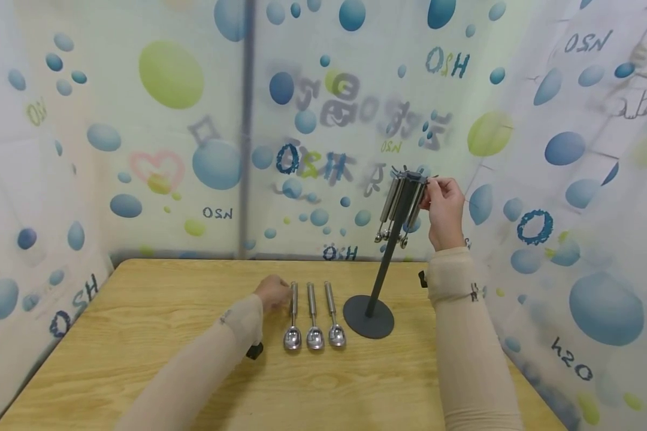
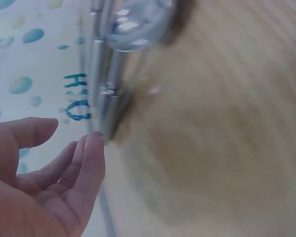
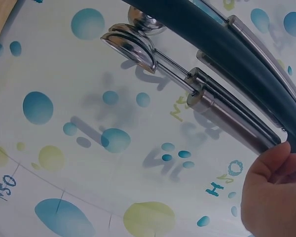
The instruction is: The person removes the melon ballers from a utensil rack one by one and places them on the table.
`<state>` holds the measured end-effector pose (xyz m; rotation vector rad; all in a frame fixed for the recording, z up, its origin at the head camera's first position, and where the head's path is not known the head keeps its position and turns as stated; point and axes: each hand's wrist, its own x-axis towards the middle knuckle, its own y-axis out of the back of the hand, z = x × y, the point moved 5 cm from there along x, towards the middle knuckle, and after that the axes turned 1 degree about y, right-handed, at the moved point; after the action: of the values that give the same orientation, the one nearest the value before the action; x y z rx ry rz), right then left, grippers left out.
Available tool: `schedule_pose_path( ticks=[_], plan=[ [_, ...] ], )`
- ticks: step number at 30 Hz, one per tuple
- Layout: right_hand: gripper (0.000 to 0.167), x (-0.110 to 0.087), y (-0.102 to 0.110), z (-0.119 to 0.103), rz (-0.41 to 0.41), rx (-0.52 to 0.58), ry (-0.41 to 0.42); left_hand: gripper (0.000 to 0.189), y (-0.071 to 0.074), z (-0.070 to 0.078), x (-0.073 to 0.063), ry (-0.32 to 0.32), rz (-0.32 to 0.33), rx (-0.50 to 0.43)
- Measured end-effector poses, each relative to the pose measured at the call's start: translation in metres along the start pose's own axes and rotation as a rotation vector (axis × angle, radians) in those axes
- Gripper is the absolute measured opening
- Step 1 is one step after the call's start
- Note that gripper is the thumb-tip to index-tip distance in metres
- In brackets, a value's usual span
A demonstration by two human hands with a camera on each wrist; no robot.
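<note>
My right hand (image 1: 446, 206) is raised at the top of a dark rotating-style stand (image 1: 384, 269). Its thumb and fingers pinch the handle end of a metal scoop (image 3: 232, 118) beside the hooks; whether that end sits on a hook is hidden. Other metal scoops (image 1: 389, 206) hang from the stand, bowls down. Low over the table, my left hand (image 1: 273, 292) is beside the handle of the leftmost scoop (image 1: 293, 338). In the left wrist view its thumb and fingers are apart, holding nothing. A middle scoop (image 1: 315, 338) and a right scoop (image 1: 336, 335) lie alongside, bowls toward me.
The stand's round base (image 1: 380, 326) rests on the wooden table (image 1: 194, 335), right of the lying scoops. A patterned curtain (image 1: 313, 227) hangs behind the table and along both sides.
</note>
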<state>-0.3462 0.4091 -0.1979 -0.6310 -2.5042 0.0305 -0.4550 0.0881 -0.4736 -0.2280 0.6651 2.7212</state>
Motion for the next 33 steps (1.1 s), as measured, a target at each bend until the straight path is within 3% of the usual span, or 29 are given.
schedule_pose_path(
  ticks=[8,15,22,33],
  plan=[
    [0.011,0.002,-0.002,0.002,0.003,-0.002,0.004,0.034,0.007,0.037,-0.007,-0.13,-0.047,-0.027],
    [0.013,0.002,0.0,0.009,0.037,-0.12,0.006,0.037,0.005,0.06,-0.02,-0.193,-0.09,-0.087],
    [0.009,0.004,-0.007,0.015,-0.02,-0.034,0.055,0.037,0.0,0.076,-0.028,-0.234,-0.095,-0.084],
    [0.01,0.007,-0.009,0.017,0.043,-0.007,0.151,0.038,-0.003,0.106,-0.035,-0.343,-0.091,-0.084]
  ],
)
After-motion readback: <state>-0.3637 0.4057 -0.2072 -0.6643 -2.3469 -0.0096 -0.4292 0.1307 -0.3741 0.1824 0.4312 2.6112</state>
